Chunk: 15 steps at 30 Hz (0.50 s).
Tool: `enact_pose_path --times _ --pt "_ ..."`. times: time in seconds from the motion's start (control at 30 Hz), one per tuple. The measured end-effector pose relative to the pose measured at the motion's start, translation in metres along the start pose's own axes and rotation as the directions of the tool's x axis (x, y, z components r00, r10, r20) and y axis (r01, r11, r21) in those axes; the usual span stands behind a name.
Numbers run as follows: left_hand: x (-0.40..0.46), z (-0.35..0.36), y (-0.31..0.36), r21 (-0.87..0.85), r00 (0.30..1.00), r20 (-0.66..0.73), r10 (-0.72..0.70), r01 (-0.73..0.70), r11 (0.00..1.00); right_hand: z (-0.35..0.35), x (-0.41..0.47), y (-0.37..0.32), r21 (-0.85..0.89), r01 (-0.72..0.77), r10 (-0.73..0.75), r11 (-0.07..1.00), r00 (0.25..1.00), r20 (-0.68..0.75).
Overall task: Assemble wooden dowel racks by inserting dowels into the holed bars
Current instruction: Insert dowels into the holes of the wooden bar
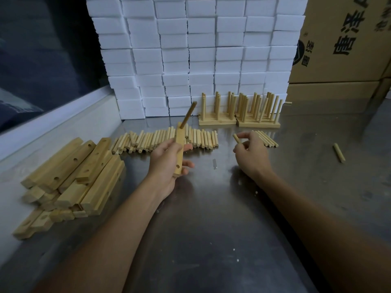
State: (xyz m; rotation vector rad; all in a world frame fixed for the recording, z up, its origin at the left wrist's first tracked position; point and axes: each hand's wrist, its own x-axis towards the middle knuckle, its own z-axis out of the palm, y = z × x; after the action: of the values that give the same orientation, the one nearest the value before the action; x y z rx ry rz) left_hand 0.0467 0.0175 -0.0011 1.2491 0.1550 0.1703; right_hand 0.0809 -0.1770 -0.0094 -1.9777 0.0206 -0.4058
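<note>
One dowel (189,113) stands in your holed bar (179,150), long axis away from you, above the worktop (211,218); left grip (167,163) clamps it, right grip (251,153) pinches another dowel (237,138).

There is only one view, from a wide-angle camera worn on the person's head, and it looks forward and down over both forearms onto the grey reflective metal table (211,218). The hands are near the middle of the picture, close to the camera. At the far edge the view reaches the stacked wall of white foam blocks (201,49) and the brown printed cardboard boxes (338,39), whose lines bend at the borders.
</note>
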Motion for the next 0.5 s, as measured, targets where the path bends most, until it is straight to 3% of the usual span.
enact_pose_path --times 0.17,0.4,0.5 --pt "0.002 -0.003 -0.001 0.048 1.000 0.025 0.009 -0.011 0.999 0.001 -0.001 -0.003 0.126 0.015 -0.001 0.992 0.994 -0.108" --pt "0.002 -0.002 -0.002 0.028 1.000 0.013 0.005 -0.005 1.000 0.006 -0.014 -0.018 0.170 0.084 -0.073 0.982 0.995 -0.071" --pt "0.001 0.001 -0.004 0.047 0.999 0.016 0.047 -0.047 0.998 0.013 -0.021 -0.025 0.175 0.172 -0.181 0.969 0.983 0.032"
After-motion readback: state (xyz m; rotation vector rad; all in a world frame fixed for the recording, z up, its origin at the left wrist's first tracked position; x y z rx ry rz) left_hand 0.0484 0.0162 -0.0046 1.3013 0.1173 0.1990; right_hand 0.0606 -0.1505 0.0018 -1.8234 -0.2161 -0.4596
